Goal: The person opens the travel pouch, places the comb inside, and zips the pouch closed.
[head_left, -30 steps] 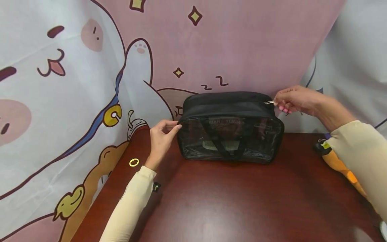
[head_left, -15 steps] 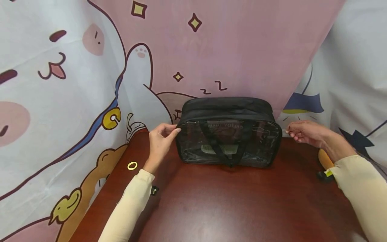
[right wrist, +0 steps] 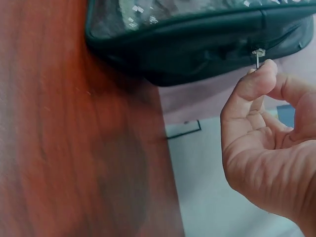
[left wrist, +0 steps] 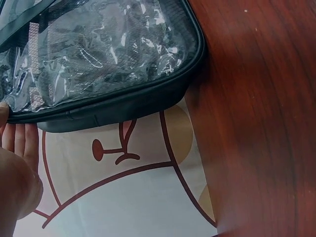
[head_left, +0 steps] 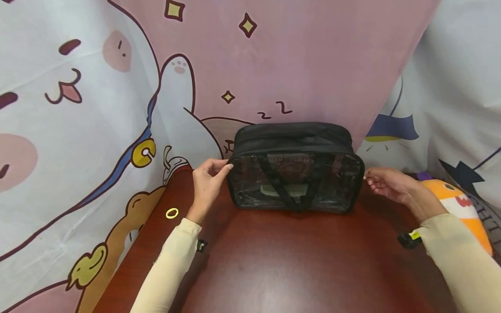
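A black toiletry bag (head_left: 250,174) with a clear front panel and black strap handles stands upright on the table by the wall. Through its front a pale comb (head_left: 270,190) shows inside. My left hand (head_left: 206,182) pinches the bag's upper left corner between thumb and fingers; the left wrist view shows the thumb on the piped edge. At the bag's right end my right hand (head_left: 391,184) pinches the zipper pull (right wrist: 257,58) between thumb and index finger. The slider sits low on the side wall in the right wrist view.
On the reddish-brown table (head_left: 274,252) a yellow ring (head_left: 172,213) lies at the left. An orange and white plush toy (head_left: 465,206) is at the right, partly behind the sleeve. A cartoon-printed cloth (head_left: 313,56) hangs behind the bag.
My right hand has moved from the bag's top right corner down along its right side with the zipper pull. The left hand has kept its grip on the left corner.
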{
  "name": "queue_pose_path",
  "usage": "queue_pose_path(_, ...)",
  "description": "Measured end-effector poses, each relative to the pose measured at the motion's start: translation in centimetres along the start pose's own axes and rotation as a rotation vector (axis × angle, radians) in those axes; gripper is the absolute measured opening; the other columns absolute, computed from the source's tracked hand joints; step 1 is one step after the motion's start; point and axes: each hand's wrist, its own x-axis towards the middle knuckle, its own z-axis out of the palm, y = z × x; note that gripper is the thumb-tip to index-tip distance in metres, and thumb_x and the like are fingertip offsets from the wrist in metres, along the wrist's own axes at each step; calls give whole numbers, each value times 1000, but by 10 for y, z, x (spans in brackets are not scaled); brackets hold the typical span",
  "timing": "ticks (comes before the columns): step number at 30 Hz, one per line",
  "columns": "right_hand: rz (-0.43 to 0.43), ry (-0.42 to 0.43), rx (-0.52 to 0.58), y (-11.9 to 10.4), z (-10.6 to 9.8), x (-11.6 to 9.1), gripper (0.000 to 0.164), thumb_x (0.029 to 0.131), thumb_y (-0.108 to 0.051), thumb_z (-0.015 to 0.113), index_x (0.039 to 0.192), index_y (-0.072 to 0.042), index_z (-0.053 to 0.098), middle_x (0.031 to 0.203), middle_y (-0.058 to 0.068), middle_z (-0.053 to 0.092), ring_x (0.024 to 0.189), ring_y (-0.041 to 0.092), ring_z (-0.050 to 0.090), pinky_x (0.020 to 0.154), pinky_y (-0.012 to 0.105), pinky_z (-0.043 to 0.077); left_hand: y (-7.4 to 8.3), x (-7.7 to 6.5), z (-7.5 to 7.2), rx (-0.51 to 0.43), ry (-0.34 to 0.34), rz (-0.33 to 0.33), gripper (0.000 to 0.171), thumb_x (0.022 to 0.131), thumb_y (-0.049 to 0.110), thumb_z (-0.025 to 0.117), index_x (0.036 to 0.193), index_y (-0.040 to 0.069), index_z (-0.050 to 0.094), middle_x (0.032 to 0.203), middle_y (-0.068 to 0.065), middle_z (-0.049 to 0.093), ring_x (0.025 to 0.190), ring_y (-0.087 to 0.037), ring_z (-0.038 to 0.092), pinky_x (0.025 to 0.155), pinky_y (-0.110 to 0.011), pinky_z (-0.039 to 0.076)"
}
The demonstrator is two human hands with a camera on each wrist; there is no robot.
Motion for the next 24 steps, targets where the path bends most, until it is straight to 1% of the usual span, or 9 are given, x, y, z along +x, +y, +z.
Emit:
queue_pose_path(3,-11,-9,55,3,6,1,39,110,-11,44,85,-17,73,75,-9,66,67,3,61,65,18,56,0,1,-1,-4,1,3,17,89,26,88,99,13,83,92,-6,81,75,-7,73,68,-17,56)
queue_pose_path(6,-25,-14,70,6,9,2,39,111,-10,44,84,-18,71,75,-9,65,67,3,61,65,18,55,0,2,0,-13,-1,4,17,89,25,88,99,13,82,92,-6,81,76,-9,73,69,-17,57)
queue_pose_path(13,-48,42,-28,10,17,-7,31,114,-17,46,94,-25,70,82,-8,68,75,7,69,72,23,60,-4,1,2,-14,29,26,15,88,22,89,98,13,83,93,-8,81,76,-9,74,69,-15,56)
queue_pose_path(16,-72,71,-74,7,25,-13,23,114,-21,47,105,-24,68,90,-9,73,84,9,74,78,26,64,-5,1,1,30,22,38,16,89,25,88,100,14,83,94,-6,81,77,-9,74,71,-15,57)
queue_pose_path(18,-87,118,-165,4,33,-19,23,114,-26,46,119,-14,65,98,-4,75,90,10,76,81,28,64,-4,1,-1,72,4,49,17,91,26,86,103,14,82,96,-4,81,80,-11,75,73,-20,59)
queue_pose_path(20,-107,193,-337,-2,45,-26,42,114,-37,43,136,-4,56,114,7,75,104,19,75,85,32,64,-2,-1,-4,112,-21,67,21,93,27,84,109,13,80,101,-4,80,86,-15,76,78,-28,62)
queue_pose_path(21,-118,248,-440,-4,52,-30,53,114,-42,41,143,1,50,123,16,72,111,26,73,89,38,64,0,-4,-5,136,-33,76,25,94,27,83,114,13,78,105,-4,80,91,-16,76,82,-32,63)
queue_pose_path(22,-135,310,-536,-7,59,-34,63,113,-46,40,149,6,43,132,24,67,118,34,69,94,44,61,3,-6,-6,160,-44,88,30,95,28,82,120,13,76,110,-5,79,97,-19,76,87,-37,63)
queue_pose_path(24,-199,456,-686,-10,74,-42,72,113,-47,38,155,10,34,146,38,49,130,50,55,103,58,52,10,-12,-9,207,-60,112,44,95,29,82,134,13,69,125,-7,74,114,-23,72,98,-46,59)
